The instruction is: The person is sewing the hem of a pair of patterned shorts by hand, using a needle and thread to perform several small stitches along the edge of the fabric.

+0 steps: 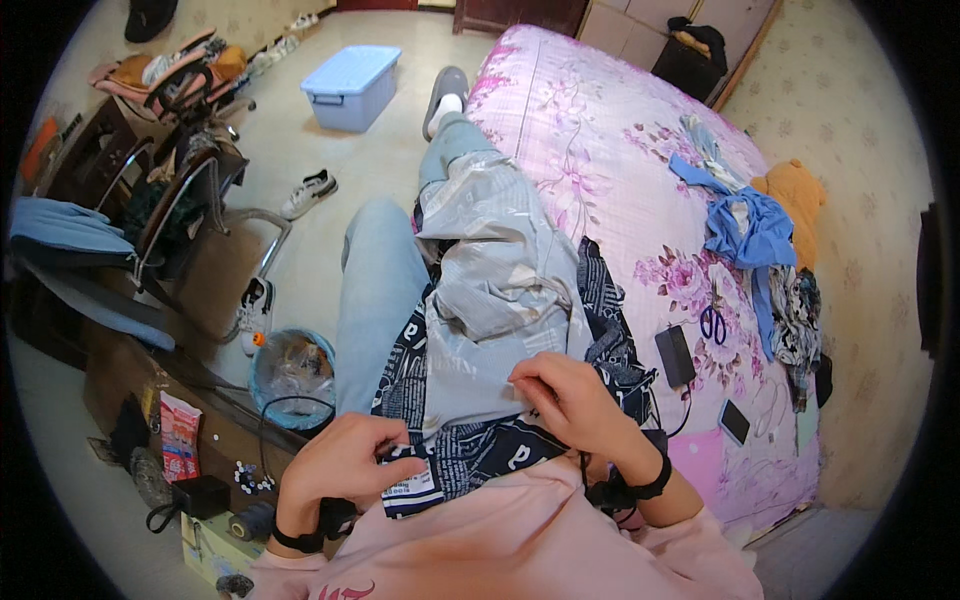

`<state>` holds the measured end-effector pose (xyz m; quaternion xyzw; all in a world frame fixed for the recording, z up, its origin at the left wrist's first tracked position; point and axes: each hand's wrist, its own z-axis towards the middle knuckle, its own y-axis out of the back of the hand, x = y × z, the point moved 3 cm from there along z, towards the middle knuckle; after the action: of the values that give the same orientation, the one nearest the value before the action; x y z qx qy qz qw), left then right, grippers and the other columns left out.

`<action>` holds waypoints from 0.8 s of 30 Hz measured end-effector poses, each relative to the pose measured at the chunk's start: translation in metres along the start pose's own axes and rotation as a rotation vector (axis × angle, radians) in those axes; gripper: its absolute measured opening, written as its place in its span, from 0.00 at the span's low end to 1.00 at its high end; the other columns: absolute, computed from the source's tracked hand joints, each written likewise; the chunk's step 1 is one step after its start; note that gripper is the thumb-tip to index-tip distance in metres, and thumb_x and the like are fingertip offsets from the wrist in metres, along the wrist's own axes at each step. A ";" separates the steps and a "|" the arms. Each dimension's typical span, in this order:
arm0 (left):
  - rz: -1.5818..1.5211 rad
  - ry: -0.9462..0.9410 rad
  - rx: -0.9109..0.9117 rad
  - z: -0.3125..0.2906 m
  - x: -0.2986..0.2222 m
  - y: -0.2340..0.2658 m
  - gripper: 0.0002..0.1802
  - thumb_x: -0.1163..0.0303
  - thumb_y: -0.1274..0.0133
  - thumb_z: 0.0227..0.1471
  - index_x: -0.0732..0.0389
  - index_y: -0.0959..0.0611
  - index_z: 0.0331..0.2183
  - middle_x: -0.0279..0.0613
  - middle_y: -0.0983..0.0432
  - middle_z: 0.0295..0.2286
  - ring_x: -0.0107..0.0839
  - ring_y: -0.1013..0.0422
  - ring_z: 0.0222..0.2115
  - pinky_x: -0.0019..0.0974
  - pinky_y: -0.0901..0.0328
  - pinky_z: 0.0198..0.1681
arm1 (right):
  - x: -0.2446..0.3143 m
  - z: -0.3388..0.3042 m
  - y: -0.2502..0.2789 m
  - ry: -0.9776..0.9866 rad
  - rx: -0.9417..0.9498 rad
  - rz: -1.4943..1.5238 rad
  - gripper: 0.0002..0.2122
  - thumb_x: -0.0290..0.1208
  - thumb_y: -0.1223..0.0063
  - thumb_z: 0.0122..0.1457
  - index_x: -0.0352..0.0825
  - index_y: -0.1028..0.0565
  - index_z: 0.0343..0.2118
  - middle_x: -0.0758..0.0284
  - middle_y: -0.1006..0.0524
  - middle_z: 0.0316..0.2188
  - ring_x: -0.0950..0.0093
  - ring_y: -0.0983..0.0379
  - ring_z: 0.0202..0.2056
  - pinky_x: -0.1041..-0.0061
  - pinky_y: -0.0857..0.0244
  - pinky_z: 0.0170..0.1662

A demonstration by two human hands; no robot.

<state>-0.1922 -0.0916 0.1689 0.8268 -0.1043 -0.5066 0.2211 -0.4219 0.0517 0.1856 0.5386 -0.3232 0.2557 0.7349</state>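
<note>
Across my lap lies a printed cloth [490, 285], its pale grey side up, with navy edges carrying white print folded over near my waist. My left hand [345, 465] is closed at the navy folded edge, thumb and forefinger on the fabric. Just above the cloth, to the right, my right hand [575, 400] is closed in a pinch, fingertips together. Whatever sits between those fingertips is too small to make out. Dark bands circle both wrists.
On the flowered bed [570, 130] to my right lie scissors [713, 325], a black power adapter [675, 357], a phone [734, 422] and heaped clothes [750, 230]. A lidded blue box [350, 88], a waste bin [293, 375] and chairs [180, 200] stand left.
</note>
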 end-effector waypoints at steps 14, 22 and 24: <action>-0.869 -0.808 -0.026 -0.031 -0.025 -0.012 0.17 0.73 0.43 0.50 0.61 0.34 0.19 0.33 0.42 0.16 0.28 0.47 0.19 0.33 0.51 0.23 | 0.048 -0.031 -0.005 0.096 0.206 0.546 0.04 0.22 0.47 0.62 0.29 0.24 0.38 0.63 0.22 0.37 0.71 0.25 0.40 0.75 0.33 0.44; -0.356 -0.499 -0.151 -0.032 -0.046 -0.002 0.16 0.73 0.38 0.45 0.66 0.20 0.39 0.33 0.32 0.20 0.20 0.38 0.21 0.26 0.43 0.25 | 0.064 -0.042 0.020 0.274 0.048 0.324 0.08 0.17 0.41 0.53 0.31 0.22 0.36 0.60 0.24 0.36 0.65 0.27 0.37 0.72 0.33 0.40; -0.288 -0.482 -0.268 -0.029 -0.055 -0.006 0.19 0.70 0.35 0.46 0.63 0.17 0.42 0.36 0.24 0.24 0.19 0.31 0.25 0.26 0.37 0.30 | 0.069 -0.044 0.019 0.284 0.068 0.306 0.08 0.15 0.42 0.53 0.31 0.22 0.36 0.60 0.25 0.36 0.63 0.27 0.36 0.71 0.33 0.39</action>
<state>-0.1922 -0.0566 0.2211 0.6524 0.0322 -0.7236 0.2231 -0.3814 0.1016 0.2402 0.4662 -0.2856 0.4483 0.7072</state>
